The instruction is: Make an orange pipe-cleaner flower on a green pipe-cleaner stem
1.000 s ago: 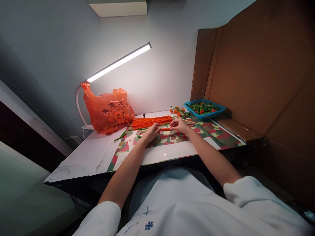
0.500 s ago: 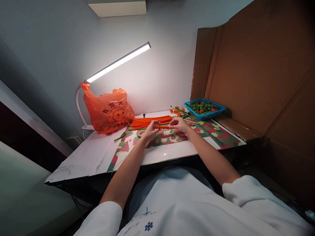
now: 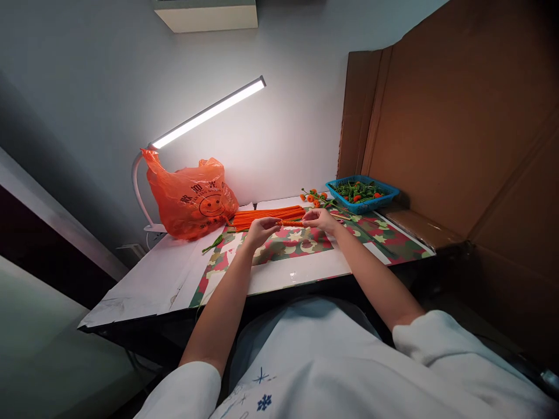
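Note:
Between my two hands stretches a short orange pipe cleaner [image 3: 292,223], which looks coiled or bunched along its length. My left hand [image 3: 263,230] pinches its left end, and my right hand [image 3: 321,220] pinches the right end. Just behind them lies a bundle of straight orange pipe cleaners [image 3: 266,214] on the camouflage-patterned mat [image 3: 279,247]. Orange pompom flowers on green stems [image 3: 315,198] rest beyond my right hand. The fingertips are small in view, so their exact grip is hard to make out.
A blue basket [image 3: 379,203] of green stems and orange flowers stands at the back right. An orange plastic bag [image 3: 192,198] sits at the left under a lit desk lamp [image 3: 209,113]. Green pipe cleaners [image 3: 213,244] lie near the bag. Cardboard [image 3: 437,128] walls the right side.
My left hand has shifted slightly left and turned, its fingers now reaching toward the piece's left end. My right hand stays nearly in place, still pinching the other end.

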Demonstrator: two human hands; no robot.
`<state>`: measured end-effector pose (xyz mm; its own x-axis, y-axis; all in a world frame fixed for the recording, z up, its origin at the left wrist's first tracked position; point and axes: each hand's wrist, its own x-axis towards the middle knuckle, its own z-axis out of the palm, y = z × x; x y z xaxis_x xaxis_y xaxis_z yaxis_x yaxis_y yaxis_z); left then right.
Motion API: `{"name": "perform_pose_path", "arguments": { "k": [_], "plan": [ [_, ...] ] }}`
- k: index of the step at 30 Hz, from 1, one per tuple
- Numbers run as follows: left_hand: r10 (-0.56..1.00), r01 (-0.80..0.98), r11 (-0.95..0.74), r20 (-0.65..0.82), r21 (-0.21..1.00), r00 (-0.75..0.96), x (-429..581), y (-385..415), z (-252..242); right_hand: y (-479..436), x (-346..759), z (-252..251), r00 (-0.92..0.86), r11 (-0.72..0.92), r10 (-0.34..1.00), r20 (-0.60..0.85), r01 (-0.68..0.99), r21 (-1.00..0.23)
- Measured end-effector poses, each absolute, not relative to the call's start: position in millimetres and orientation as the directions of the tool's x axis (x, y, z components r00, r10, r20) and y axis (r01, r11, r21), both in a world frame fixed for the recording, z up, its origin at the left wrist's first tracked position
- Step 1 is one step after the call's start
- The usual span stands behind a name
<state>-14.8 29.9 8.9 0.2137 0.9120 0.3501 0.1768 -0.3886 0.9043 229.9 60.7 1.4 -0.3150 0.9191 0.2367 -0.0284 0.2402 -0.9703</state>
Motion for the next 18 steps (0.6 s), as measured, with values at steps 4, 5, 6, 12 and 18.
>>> {"name": "perform_pose_path", "arguments": {
  "k": [4, 5, 6, 12, 18],
  "plan": [
    [0.898, 0.168, -0.431, 0.401, 0.887, 0.183, -18.0, 28.3, 12.9, 62.0, 231.5, 1.8, -0.313, 0.212, 0.924, 0.218, -0.053, -0.976],
    [0.893, 0.179, -0.442, 0.413, 0.879, 0.176, -18.7, 28.3, 13.4, 62.9, 231.8, 1.1, -0.310, 0.207, 0.927, 0.213, -0.052, -0.977],
    [0.890, 0.191, -0.450, 0.421, 0.872, 0.173, -19.3, 28.4, 13.6, 64.0, 232.1, 0.3, -0.308, 0.203, 0.929, 0.208, -0.049, -0.978],
    [0.897, 0.201, -0.433, 0.399, 0.879, 0.187, -20.9, 31.7, 10.1, 68.7, 232.6, -5.1, -0.326, 0.212, 0.921, 0.212, -0.036, -0.977],
    [0.889, 0.286, -0.443, 0.375, 0.850, 0.261, -16.2, 29.7, 6.5, 64.3, 230.0, -4.4, -0.326, 0.215, 0.922, 0.208, -0.015, -0.976]
  ]
}}
